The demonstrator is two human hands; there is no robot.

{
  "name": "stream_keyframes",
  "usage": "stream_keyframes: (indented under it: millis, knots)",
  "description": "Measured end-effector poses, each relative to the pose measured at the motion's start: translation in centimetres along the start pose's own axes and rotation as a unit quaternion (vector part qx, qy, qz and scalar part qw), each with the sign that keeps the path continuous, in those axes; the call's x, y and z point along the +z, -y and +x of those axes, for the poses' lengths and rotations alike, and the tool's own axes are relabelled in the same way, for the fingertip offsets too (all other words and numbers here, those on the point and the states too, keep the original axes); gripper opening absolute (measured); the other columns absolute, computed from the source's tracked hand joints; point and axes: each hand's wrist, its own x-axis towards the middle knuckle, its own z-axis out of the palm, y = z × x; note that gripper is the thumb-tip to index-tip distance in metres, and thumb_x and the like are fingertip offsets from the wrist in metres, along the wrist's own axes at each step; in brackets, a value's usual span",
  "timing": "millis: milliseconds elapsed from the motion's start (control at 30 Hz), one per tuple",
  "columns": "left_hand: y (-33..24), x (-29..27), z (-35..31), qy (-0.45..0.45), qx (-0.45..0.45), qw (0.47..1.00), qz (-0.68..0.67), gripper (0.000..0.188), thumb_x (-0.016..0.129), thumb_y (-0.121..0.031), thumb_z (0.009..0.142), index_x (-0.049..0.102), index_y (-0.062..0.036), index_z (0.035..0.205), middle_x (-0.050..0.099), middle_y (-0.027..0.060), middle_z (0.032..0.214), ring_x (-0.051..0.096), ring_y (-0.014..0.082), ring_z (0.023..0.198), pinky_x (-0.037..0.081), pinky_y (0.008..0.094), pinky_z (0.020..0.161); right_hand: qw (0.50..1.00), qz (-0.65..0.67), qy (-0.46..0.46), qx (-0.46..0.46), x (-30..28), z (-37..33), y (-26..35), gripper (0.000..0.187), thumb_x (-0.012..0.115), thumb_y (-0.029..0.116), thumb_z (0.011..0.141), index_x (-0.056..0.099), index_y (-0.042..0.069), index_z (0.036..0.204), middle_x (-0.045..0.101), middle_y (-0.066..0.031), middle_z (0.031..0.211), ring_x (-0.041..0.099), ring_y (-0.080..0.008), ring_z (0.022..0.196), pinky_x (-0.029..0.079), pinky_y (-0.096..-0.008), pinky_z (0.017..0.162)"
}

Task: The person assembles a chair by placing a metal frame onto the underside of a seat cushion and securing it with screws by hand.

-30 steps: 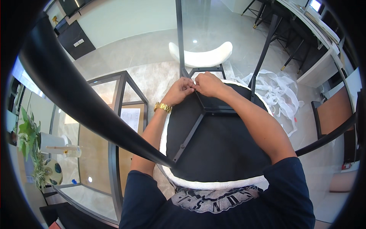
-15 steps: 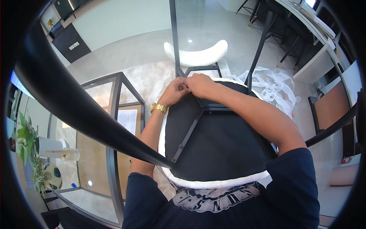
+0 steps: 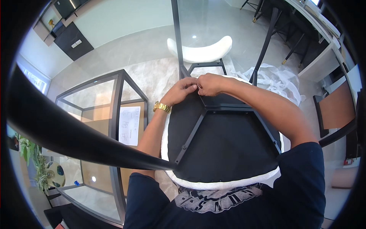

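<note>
An upturned chair lies against my lap, its black seat underside [image 3: 228, 149] rimmed by a white cushion edge [image 3: 221, 184]. A black metal frame [image 3: 207, 110] is fixed across the underside, and its legs rise toward me. My left hand [image 3: 182, 91], a gold watch [image 3: 162, 107] on its wrist, and my right hand [image 3: 210, 84] meet at the frame's far joint. Both sets of fingertips are pinched together over something small that I cannot make out.
One thick black chair leg [image 3: 76, 141] sweeps across the lower left. A glass-topped table with a black frame [image 3: 116, 99] stands at my left, with a paper sheet [image 3: 129, 126]. Beyond are a white curved chair part [image 3: 202, 51] and crumpled white wrapping [image 3: 280, 80].
Both hands stay pinched at the same joint on the frame; only the view has shifted a little.
</note>
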Motion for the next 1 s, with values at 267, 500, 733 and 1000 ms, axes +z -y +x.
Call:
stream_keyframes:
  millis: [267, 500, 733, 1000]
  knots:
    - [0.7, 0.4, 0.4, -0.008, -0.029, 1.000, -0.001, 0.041, 0.056, -0.037, 0.108, 0.071, -0.0005, 0.121, 0.073, 0.0063, 0.112, 0.062, 0.0136, 0.106, 0.045, 0.0315, 0.100, 0.999, -0.009, 0.008, -0.039, -0.1, 0.1, -0.7, 0.031, 0.064, 0.022, 0.088, 0.072, -0.007, 0.096, 0.073, -0.0265, 0.096, 0.071, -0.0421, 0.094, 0.056, -0.0489, 0.085]
    - [1.6, 0.1, 0.7, 0.002, 0.001, 1.000, 0.006, 0.034, 0.059, -0.031, 0.107, 0.072, -0.0005, 0.115, 0.074, 0.0039, 0.104, 0.063, 0.0126, 0.099, 0.048, 0.0304, 0.093, 0.998, 0.004, -0.020, -0.063, -0.1, -0.2, -0.7, 0.032, 0.062, 0.025, 0.088, 0.073, -0.004, 0.093, 0.073, -0.0268, 0.094, 0.071, -0.0440, 0.093, 0.056, -0.0507, 0.084]
    - [2.8, -0.3, 2.1, -0.019, 0.082, 0.993, 0.081, 0.026, 0.065, -0.022, 0.100, 0.072, 0.0001, 0.112, 0.075, 0.0154, 0.107, 0.068, 0.0228, 0.100, 0.053, 0.0364, 0.091, 0.991, 0.003, -0.131, 0.020, 2.2, -1.0, 1.7, 0.040, 0.052, 0.028, 0.097, 0.071, -0.007, 0.093, 0.071, -0.0308, 0.094, 0.069, -0.0485, 0.096, 0.054, -0.0554, 0.090]
    - [3.7, 0.0, 1.9, -0.006, 0.159, 0.985, 0.063, 0.041, 0.063, -0.039, 0.102, 0.073, 0.0008, 0.102, 0.073, 0.0147, 0.101, 0.067, 0.0250, 0.099, 0.051, 0.0379, 0.091, 0.958, -0.006, -0.278, 0.076, 5.6, -4.5, 3.8, 0.034, 0.044, 0.025, 0.108, 0.062, 0.000, 0.094, 0.071, -0.0256, 0.093, 0.068, -0.0471, 0.088, 0.053, -0.0573, 0.079]
